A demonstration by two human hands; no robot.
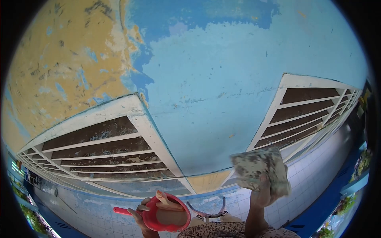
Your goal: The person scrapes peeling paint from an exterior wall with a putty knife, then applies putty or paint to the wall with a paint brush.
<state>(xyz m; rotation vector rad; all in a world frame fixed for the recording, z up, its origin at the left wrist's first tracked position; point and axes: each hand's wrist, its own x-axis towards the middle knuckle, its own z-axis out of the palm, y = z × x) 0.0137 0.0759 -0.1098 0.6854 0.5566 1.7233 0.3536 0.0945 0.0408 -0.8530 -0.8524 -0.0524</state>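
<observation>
Low in the view, my left hand (143, 214) is closed around a red plastic dipper (186, 216), its handle sticking out to the left. Inside the dipper is a greyish-brown liquid or paste (170, 217), and a pale orange-tipped stick-like piece (166, 203) leans against its rim. My right hand (265, 192) grips a folded, mottled grey-and-white cloth (258, 166), raised in front of the wall near the right-hand window frame. The cloth's edges are blurred, and it hides most of the fingers. The light blue wall (214, 103) faces me, with darker blue and yellow patches.
White-framed barred openings stand at left (143, 119) and right (279, 95). Peeling yellow paint (71, 59) covers the upper left wall. Below runs a pale tiled floor (309, 178) with a blue border (337, 186). Plants (345, 204) show at the far right edge.
</observation>
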